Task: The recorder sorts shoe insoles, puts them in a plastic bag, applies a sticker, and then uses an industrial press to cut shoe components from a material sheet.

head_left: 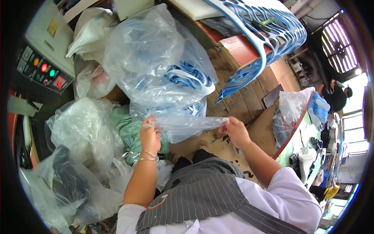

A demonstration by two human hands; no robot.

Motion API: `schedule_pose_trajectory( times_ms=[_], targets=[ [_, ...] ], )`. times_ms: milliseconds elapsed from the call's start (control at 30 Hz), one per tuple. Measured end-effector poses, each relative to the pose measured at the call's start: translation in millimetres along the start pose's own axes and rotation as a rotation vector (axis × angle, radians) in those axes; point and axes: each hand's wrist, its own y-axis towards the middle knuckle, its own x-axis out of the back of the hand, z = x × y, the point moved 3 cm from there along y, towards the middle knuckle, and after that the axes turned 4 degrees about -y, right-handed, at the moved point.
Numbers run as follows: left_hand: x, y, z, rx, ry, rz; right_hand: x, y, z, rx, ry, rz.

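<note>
Stretching across the middle of the view is a big clear plastic bag stuffed with blue and white cut-out pieces, sitting on the wooden workbench just in front of the person. Looks light but floppy and slippery, so I'd guess the bunched open edge is the only decent place to grab. That's where both hands are: the left hand has its fingers pinched shut on 1 end of the edge, the right hand clamped on the other, pulling it taut between them.
</note>
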Motion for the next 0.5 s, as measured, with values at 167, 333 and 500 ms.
schedule_pose_trajectory(
  times_ms=[167, 333, 500],
  targets=[
    [-66.7, -19.4, 23.1, -0.317, 0.844, 0.000, 13.2, -44.4, 51.4, 0.802, -0.683, -0.042],
    [-184.1, -103.1, 95.2, -0.200, 0.736, 0.436, 21.5, -77.4, 49.6, 0.853, -1.060, 0.198],
    [-177.6, -148.2, 89.7, -0.132, 0.708, 0.875, 68.9, -65.4, -25.0, 0.395, -0.756, 0.639]
  ],
)
